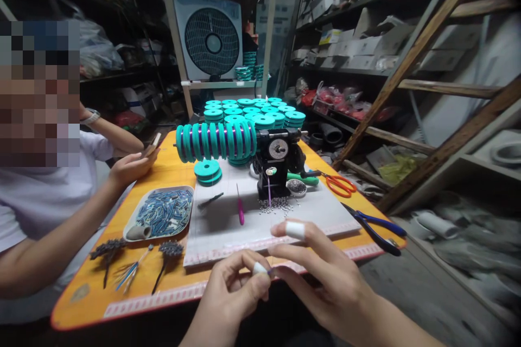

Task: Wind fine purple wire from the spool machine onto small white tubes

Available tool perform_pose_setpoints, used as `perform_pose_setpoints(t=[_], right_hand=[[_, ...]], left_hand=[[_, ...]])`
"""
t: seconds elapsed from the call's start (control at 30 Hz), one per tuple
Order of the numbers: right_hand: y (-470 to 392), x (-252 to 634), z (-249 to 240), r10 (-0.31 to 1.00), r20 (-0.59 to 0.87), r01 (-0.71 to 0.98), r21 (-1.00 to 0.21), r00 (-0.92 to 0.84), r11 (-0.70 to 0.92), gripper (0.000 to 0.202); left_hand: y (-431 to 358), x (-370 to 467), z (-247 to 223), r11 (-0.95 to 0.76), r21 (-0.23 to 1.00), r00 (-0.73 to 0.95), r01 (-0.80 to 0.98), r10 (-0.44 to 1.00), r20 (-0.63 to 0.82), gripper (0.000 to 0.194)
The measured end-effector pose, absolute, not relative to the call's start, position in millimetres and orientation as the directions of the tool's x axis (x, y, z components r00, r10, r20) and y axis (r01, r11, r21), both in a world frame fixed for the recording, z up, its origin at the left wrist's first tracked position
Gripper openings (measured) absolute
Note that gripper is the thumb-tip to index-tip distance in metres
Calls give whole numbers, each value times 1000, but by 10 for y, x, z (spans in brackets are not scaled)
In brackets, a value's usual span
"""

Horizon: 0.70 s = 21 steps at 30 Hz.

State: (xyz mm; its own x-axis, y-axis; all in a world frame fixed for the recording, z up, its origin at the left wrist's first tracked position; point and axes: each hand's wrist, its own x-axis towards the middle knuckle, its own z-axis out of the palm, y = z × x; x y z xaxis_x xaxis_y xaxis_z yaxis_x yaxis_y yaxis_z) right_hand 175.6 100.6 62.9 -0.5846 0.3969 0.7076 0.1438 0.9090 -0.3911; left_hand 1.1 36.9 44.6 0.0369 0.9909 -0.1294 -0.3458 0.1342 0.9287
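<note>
Head view: left hand (230, 293) had thumb and finger pinched on a blue bit (271, 271) (way too tiny to make out) by the bench (67, 310). Right hand (336, 276) was right beside it, fingers apart. Loose beads (277, 206) lay beyond, near the machine (272, 184).

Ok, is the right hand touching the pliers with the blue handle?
Apart. The head view shows it: yellow tabletop is visible between the right hand and the pliers.
</note>
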Motion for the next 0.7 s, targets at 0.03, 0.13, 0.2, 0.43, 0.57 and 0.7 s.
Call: perform_pose_setpoints(t=[0.03,0.13,0.2,0.43,0.57,0.7], right_hand=[[963,1767,609,439,724,168,-418,-531,893,23],[809,1781,492,581,694,231,-537,-425,811,14],[713,1771,380,662,615,248,-624,-428,741,10],[595,1657,137,835,402,281,-809,-375,516,7],[595,1687,128,783,464,253,-768,-414,588,12],[609,1801,170,608,673,308,-525,-421,794,17]], left_hand=[[345,55,411,147,892,8,-428,987,-159,32],[286,193,329,126,768,-91,-628,968,-233,33],[265,272,289,101,702,-133,-705,953,-271,32],[263,401,182,61,612,-153,-789,944,-291,24],[279,395,169,69,609,-129,-790,953,-274,25],[296,391,156,96,649,-118,-754,953,-279,27]])
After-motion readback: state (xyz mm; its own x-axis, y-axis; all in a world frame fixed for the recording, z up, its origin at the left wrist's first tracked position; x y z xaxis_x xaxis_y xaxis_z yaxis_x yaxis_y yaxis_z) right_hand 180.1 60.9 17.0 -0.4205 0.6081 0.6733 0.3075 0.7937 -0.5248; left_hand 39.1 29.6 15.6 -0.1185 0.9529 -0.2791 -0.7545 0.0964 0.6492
